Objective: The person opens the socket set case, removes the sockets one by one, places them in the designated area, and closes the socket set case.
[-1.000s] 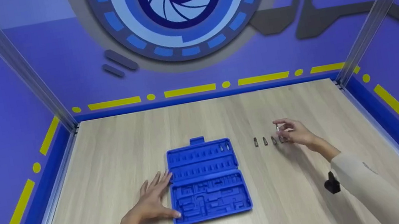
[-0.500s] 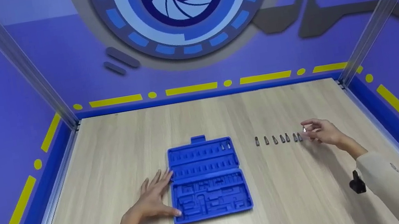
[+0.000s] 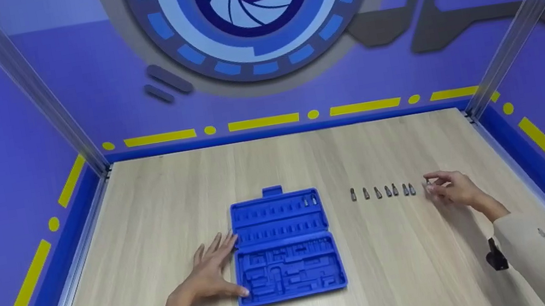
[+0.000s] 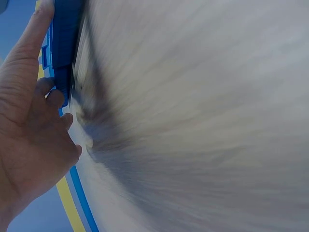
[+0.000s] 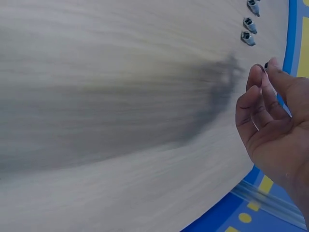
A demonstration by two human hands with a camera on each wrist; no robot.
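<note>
An open blue plastic case with moulded slots lies on the table. Two small metal screwdriver bits stand in its upper right slots. My left hand rests against the case's left side, fingers spread, the thumb at the lower corner and fingertips near the hinge. To the right of the case, several more screwdriver bits stand in a row on the wood. At that row's right end my right hand pinches another bit between thumb and fingertips, low over the table; in the right wrist view the fingers mostly hide it.
The wooden table is bounded by a blue back wall and side walls with yellow dashes. Metal corner posts rise at both back corners. The case's latch tab points toward the back.
My right hand has moved right past the row with the bit, then lowered toward the table. More of the standing row now shows. The left hand and the case have stayed in place.
</note>
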